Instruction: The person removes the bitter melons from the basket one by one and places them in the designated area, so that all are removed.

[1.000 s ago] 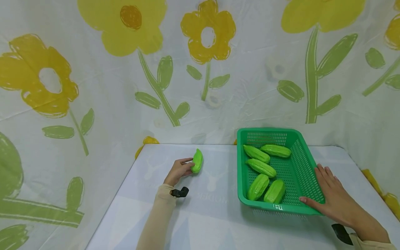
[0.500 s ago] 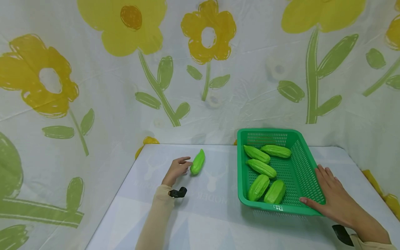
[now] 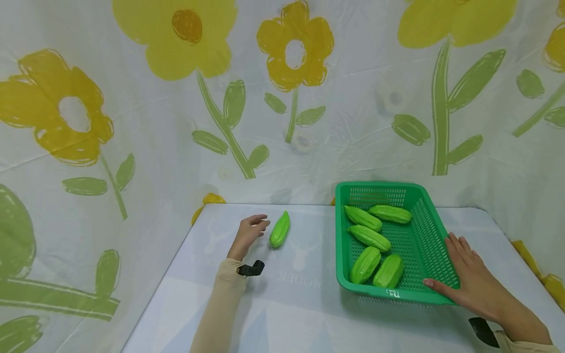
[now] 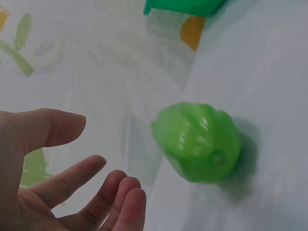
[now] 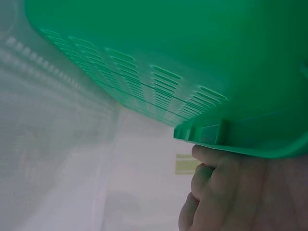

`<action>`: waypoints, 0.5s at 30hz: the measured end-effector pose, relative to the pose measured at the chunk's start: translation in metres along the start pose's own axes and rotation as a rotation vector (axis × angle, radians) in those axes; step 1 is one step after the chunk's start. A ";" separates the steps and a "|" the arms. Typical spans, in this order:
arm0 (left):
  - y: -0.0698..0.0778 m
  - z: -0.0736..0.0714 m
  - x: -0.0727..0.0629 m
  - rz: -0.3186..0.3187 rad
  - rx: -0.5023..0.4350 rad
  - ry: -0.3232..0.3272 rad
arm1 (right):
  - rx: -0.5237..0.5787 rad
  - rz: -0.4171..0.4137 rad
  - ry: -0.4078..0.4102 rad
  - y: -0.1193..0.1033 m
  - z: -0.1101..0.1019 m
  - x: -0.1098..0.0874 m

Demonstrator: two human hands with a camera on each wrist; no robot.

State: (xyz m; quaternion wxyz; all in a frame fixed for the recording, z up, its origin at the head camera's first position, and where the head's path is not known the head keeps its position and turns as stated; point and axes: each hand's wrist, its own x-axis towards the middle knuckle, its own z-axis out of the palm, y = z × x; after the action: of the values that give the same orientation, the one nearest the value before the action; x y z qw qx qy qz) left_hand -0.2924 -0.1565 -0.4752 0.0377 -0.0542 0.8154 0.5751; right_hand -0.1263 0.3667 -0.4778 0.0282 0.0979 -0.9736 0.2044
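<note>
A light green, ridged bitter melon (image 3: 280,229) lies on the table left of the basket, its pointed end toward the back. My left hand (image 3: 248,235) hovers just left of it, fingers loosely spread and holding nothing. In the left wrist view a gap shows between the fingertips and the bitter melon (image 4: 197,143), whose blunt end faces the camera. At the right, my right hand (image 3: 478,282) rests on the right rim of the green plastic basket (image 3: 337,235), fingers straight along the outside and thumb over the front corner. The right wrist view shows the hand against the basket's rim (image 5: 231,148).
Several more bitter melons (image 3: 370,238) lie inside the basket, mostly toward its left side. The white table (image 3: 291,314) ends at the back against a hanging cloth (image 3: 344,137) printed with yellow flowers. A black wrist camera (image 3: 251,268) sits on the left wrist.
My left hand has let go of the bitter melon and drawn back a little to the left. The bitter melon has tilted slightly and lies on the table. The right hand has stayed put.
</note>
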 end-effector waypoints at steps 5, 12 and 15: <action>0.016 0.003 -0.002 0.014 -0.066 -0.024 | -0.002 0.001 0.000 0.000 0.000 0.000; 0.043 0.009 -0.006 0.056 -0.178 -0.072 | -0.014 0.006 -0.001 -0.001 0.000 0.000; 0.058 0.014 -0.009 0.083 -0.210 -0.093 | -0.015 0.006 0.003 -0.001 -0.001 0.000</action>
State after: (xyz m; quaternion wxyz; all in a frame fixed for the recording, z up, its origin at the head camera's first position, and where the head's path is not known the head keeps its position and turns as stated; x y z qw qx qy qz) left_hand -0.2911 -0.1241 -0.4248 0.0457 0.0025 0.7497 0.6601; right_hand -0.1261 0.3657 -0.4767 0.0296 0.0945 -0.9753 0.1973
